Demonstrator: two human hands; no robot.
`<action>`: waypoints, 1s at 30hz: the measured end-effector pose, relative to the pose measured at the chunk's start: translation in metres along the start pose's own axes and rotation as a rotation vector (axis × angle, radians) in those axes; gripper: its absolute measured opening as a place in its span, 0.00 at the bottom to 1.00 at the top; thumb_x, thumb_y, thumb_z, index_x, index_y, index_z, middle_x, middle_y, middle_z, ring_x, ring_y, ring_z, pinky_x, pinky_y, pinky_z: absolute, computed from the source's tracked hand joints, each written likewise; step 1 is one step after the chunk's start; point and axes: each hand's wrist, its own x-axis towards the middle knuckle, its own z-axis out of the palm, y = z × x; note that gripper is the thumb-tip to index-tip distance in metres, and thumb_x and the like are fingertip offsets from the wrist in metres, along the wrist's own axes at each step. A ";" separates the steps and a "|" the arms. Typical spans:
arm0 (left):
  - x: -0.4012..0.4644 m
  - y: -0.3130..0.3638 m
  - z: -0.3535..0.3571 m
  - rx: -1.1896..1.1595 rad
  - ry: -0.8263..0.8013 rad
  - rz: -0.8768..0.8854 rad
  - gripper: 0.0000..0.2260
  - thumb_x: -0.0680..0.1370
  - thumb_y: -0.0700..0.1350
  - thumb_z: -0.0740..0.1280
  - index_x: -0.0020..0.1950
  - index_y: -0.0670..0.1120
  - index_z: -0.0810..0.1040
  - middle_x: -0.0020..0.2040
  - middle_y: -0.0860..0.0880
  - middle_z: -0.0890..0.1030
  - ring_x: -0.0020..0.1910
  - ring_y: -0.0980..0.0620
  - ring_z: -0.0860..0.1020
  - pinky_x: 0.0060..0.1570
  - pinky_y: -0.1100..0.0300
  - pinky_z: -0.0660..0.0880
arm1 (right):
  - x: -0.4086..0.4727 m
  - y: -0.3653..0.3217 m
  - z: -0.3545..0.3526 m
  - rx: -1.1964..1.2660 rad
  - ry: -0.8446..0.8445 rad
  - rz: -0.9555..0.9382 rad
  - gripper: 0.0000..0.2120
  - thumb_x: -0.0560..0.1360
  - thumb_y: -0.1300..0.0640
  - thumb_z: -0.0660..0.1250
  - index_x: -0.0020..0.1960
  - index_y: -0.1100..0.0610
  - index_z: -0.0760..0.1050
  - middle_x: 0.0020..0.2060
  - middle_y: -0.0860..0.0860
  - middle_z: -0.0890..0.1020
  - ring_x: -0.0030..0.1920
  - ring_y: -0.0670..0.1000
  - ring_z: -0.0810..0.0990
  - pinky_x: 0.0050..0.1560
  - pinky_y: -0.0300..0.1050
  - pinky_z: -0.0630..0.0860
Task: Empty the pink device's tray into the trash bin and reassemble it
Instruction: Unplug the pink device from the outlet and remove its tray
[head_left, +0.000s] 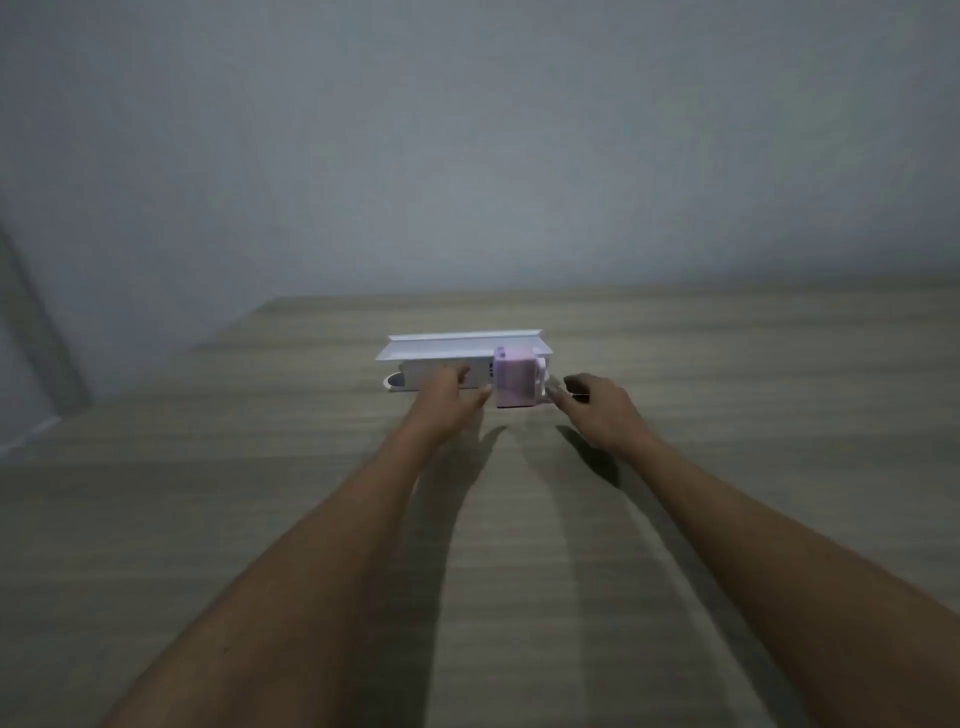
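Device (514, 376) sits between both hands, long axis pointing away. Left hand (449, 400) open, thumb touching its side. Right hand (597, 405) open, just beside.

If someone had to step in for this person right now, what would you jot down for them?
Left hand: open, reaching in beside the pink device, fingers against the white box; holds nothing.
Right hand: open, just right of the device near its white side handle; the blur hides whether it touches.
Things: the device stands on the wooden table, in front of the white box's right end. No trash bin is in view.
Done: nothing visible; the device looks in one piece.
Left: pull out the tray, empty it into the bin, refit it.
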 end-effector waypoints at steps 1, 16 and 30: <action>0.007 -0.004 0.004 -0.029 -0.003 -0.009 0.28 0.81 0.46 0.70 0.76 0.35 0.69 0.74 0.38 0.73 0.71 0.42 0.74 0.61 0.59 0.69 | 0.008 0.003 0.005 0.053 0.016 0.004 0.25 0.79 0.45 0.67 0.67 0.63 0.78 0.63 0.58 0.82 0.62 0.57 0.81 0.59 0.47 0.75; 0.060 -0.036 0.037 -0.320 -0.071 -0.036 0.20 0.77 0.40 0.74 0.68 0.38 0.78 0.61 0.43 0.84 0.59 0.44 0.83 0.59 0.50 0.79 | 0.059 0.024 0.035 0.480 -0.116 -0.058 0.20 0.72 0.64 0.76 0.64 0.62 0.80 0.52 0.53 0.86 0.49 0.48 0.85 0.51 0.39 0.81; -0.062 0.018 -0.011 -0.349 -0.102 -0.018 0.21 0.76 0.37 0.74 0.68 0.38 0.77 0.57 0.46 0.82 0.55 0.51 0.80 0.52 0.62 0.79 | -0.040 -0.025 -0.018 0.531 -0.192 -0.089 0.20 0.71 0.65 0.77 0.62 0.62 0.81 0.51 0.54 0.86 0.49 0.50 0.85 0.52 0.40 0.81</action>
